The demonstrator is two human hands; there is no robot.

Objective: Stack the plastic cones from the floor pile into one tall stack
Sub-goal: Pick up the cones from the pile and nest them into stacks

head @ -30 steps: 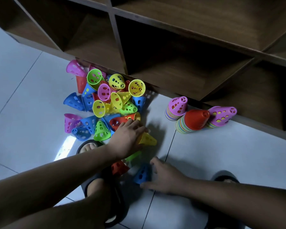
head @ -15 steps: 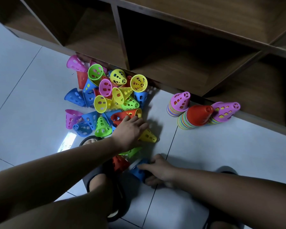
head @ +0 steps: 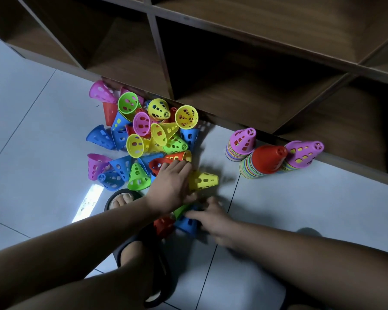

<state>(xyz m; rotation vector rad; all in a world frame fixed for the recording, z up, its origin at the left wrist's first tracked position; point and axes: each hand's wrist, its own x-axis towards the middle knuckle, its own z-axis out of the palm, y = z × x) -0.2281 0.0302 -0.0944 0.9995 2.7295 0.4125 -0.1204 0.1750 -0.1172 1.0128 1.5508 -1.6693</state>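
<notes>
Floor [head: 31, 153]: pale tiles, with a bright strip of light near the foot.
Pile of cones [head: 143, 135]: loose pink, blue, green, yellow and red cones lying in a jumble against the base of the shelf [head: 233, 97].
Slipper [head: 121, 198]: dark, on a foot just below the pile.
Left hand [head: 170, 182]: palm down with the fingers straight, their tips resting on a red cone [head: 158, 164] at the pile's near edge; it grasps nothing.
Yellow cone [head: 205, 180]: on its side, just right of the left hand.
Blue cone [head: 186, 224]: on the floor beside the slipper, under the right fingers.
Right hand [head: 213, 218]: fingers laid on the blue cone; blur hides whether they grip it.
Stacks: pink-topped stack [head: 241, 142], red-topped stack [head: 267, 159] and purple-topped stack [head: 302, 153] stand close together by the shelf, well apart from the pile.
</notes>
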